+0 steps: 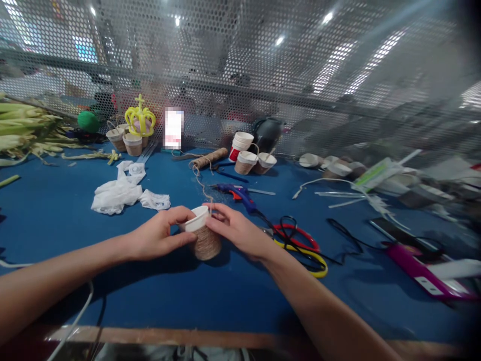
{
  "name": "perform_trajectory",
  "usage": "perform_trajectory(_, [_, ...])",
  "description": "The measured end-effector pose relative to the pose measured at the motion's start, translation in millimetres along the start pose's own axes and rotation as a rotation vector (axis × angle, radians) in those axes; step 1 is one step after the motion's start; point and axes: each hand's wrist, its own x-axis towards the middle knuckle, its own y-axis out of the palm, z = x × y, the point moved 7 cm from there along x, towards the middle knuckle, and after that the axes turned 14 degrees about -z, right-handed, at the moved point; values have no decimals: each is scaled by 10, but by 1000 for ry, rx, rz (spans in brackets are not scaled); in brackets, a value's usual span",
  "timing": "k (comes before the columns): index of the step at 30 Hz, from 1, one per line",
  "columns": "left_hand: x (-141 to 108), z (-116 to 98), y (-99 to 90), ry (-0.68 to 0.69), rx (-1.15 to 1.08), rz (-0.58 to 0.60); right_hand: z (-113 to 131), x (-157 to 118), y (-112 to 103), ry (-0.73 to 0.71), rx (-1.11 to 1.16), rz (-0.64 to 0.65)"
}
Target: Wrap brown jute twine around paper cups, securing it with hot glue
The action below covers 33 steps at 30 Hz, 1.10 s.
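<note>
A white paper cup, its lower part wrapped in brown twine, is tilted between my hands above the blue table. My left hand grips its rim from the left, fingers at the opening and thumb outside. On the right side of the rim, my right hand is closed with thumb and fingers together where the twine strand meets the cup. That strand runs back to a twine roll lying behind the cup. A blue glue gun rests just beyond my right hand.
Red-and-yellow-handled scissors and black cable lie right of my right forearm, before a purple power strip. Crumpled white material sits left. Twine-wrapped cups and a yellow crown stand along the perforated metal screen.
</note>
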Motion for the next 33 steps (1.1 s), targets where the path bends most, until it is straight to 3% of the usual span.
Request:
perform_trajectory(2, [20, -44, -66, 81, 41, -61, -52, 4, 30, 71, 105, 29])
perform_trajectory(5, [42, -43, -212, 128, 132, -281, -98, 23, 47, 124, 266, -30])
perform_trajectory(8, [32, 124, -307, -55, 78, -493, -61, 38, 64, 81, 377, -118])
perform_trajectory(10, [23, 272, -216, -236, -173, -464, -12, 39, 72, 24, 412, -172])
perform_trajectory(12, [6, 355, -26, -397, -496, -326, 23, 34, 75, -35, 416, -217])
perform_trajectory(15, [-23, 309, 181, -475, -832, -137, 20, 21, 105, -93, 347, -218])
perform_trajectory(19, [-40, 260, 260, -479, -911, -64, 0, 11, 137, -156, 111, -196])
perform_trajectory(23, [-33, 316, 253, -535, -862, -110, 150, 45, 5, -301, -535, -236])
perform_trajectory(28, [-25, 375, 187, -556, -762, -190, 212, 213, -728, -193, -1018, -535])
perform_trajectory(30, [-31, 378, 195, -556, -742, -175, 72, 299, -962, -74, -1161, -530])
perform_trajectory(33, [-41, 385, 211, -548, -723, -158, -151, 409, -1150, 61, -1306, -452])
